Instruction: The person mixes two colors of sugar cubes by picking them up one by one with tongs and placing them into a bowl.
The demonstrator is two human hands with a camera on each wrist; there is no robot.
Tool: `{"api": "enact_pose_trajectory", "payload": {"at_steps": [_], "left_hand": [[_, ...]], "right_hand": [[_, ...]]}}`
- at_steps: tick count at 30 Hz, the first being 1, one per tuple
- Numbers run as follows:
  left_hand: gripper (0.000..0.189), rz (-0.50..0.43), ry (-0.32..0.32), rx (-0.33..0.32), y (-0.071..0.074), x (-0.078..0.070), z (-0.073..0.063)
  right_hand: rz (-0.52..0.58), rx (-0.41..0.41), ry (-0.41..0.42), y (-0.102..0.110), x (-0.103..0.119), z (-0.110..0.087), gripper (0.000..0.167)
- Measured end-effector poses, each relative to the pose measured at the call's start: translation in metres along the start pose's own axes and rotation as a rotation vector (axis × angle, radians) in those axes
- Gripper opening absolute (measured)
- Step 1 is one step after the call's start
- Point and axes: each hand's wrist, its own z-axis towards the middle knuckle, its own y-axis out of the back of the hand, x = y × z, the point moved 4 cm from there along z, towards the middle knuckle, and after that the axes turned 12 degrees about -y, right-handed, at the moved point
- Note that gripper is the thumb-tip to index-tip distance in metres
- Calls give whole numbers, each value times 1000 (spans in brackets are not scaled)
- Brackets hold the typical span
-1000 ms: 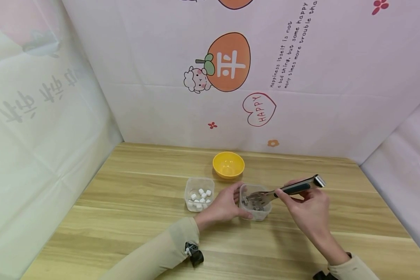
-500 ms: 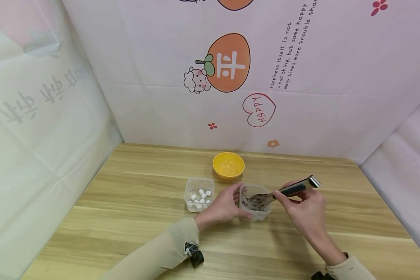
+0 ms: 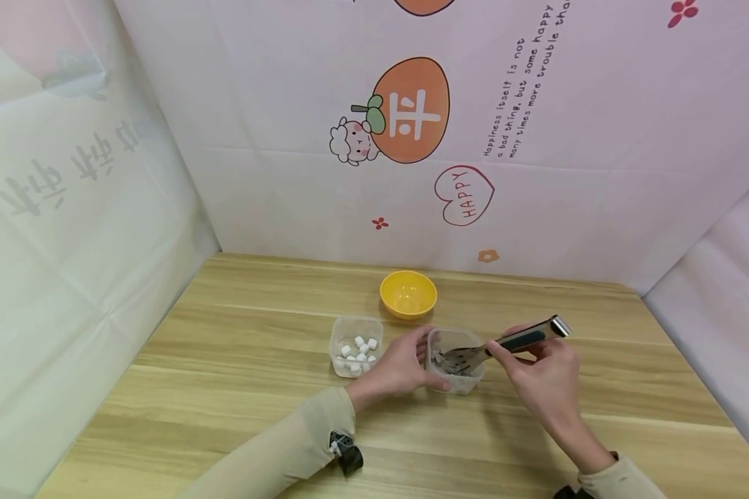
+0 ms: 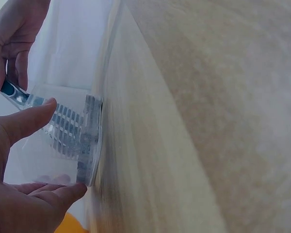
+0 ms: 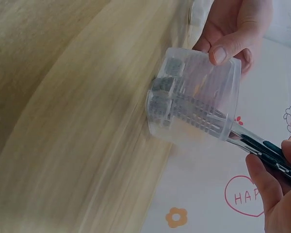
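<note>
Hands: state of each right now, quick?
Left hand: holding the clear container of grey pieces between thumb and fingers.
Right hand: holding the tongs by the handle.

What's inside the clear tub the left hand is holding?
The tub holds grey pieces at its bottom, plus the slotted head of the tongs gripped by the right hand. The head covers some pieces, so I can't count them.

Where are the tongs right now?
In the head view, right of centre: the right hand holds the tongs, their slotted end inside the clear container that the left hand grips. The yellow bowl stands farther back.
</note>
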Motion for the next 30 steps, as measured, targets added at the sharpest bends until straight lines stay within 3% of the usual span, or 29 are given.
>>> {"api": "enact_pose_trajectory", "payload": {"at_steps": [15,19,24,30], "left_hand": [[100,-1,2,-3,0,2,0],[99,-1,-8,-1,0,2,0],[103,13,12,-5,-1,2,0],[105,12,23,-7,-1,1,0]], "right_hand": [[10,-43,29,5,-1,3,18],[28,-60,0,11,2,7,18],[112,-59,-81,18,7,14,17],[382,-24,-220,23,11,25,17]]}}
